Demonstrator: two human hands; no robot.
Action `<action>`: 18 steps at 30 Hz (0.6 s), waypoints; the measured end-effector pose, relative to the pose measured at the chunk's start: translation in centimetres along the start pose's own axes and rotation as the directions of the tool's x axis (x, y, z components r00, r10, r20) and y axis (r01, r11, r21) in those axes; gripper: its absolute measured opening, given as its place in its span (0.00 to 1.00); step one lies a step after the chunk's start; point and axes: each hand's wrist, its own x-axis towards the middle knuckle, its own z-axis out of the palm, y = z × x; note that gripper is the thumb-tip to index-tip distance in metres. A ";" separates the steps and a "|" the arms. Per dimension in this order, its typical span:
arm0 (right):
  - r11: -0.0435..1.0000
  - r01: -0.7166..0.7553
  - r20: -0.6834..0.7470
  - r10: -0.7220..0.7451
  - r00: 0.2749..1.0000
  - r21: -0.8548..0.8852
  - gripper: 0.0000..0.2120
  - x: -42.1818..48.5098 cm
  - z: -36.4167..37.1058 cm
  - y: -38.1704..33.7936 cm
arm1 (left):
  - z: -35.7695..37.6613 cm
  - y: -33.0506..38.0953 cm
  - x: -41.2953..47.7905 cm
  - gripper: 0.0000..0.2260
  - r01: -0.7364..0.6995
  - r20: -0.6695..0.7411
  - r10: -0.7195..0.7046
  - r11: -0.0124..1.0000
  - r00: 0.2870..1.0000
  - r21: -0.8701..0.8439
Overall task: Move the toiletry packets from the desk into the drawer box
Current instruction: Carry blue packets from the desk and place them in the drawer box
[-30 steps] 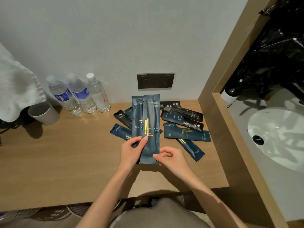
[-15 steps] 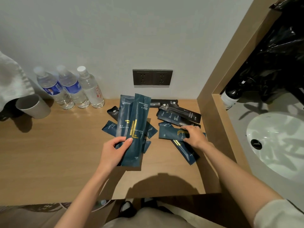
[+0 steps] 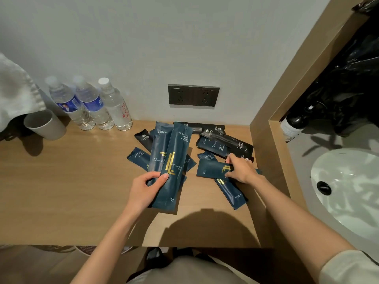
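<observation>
Fingers of left hand [image 3: 143,189] clamp two long navy packets [image 3: 171,167] (thumb across the front) — lower corners hidden behind the palm. Right hand [image 3: 242,171] fingertips pinch a flat packet [image 3: 209,169] on the desk [image 3: 71,191]; beyond them, overlapping dark packets [image 3: 225,144], labels mostly unreadable.

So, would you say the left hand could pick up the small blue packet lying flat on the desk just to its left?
Probably not as things stand: the left hand is shut on two long packets, so no fingers are free. The small packet itself lies close and uncovered apart from its right end under them.
</observation>
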 end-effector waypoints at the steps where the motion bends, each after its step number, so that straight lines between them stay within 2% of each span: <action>1: 1.000 0.015 -0.001 -0.015 1.000 0.022 0.16 -0.2 -0.1 0.1 | 0.1 0.0 -0.1 0.05 0.000 -0.003 0.000 1.000 1.000 -0.001; 6: 0.959 0.095 -0.050 -0.085 0.995 0.265 0.09 -1.8 -0.9 0.1 | 0.2 0.3 -1.1 0.06 -0.008 -0.031 0.008 1.000 0.999 -0.004; 9: 0.903 0.148 -0.139 -0.100 0.985 0.403 0.08 -3.5 -1.4 -0.5 | -0.2 0.6 -2.0 0.06 -0.017 -0.043 0.015 0.999 0.999 -0.037; 13: 0.806 0.200 -0.333 -0.004 0.943 0.556 0.06 -7.0 -2.5 -2.4 | -0.9 1.0 -3.5 0.05 -0.040 -0.055 0.036 0.997 0.998 -0.069; 18: 0.645 0.237 -0.423 0.148 0.894 0.726 0.08 -14.0 -4.5 -6.0 | -2.3 1.7 -6.1 0.05 -0.114 -0.042 0.110 0.989 0.993 -0.093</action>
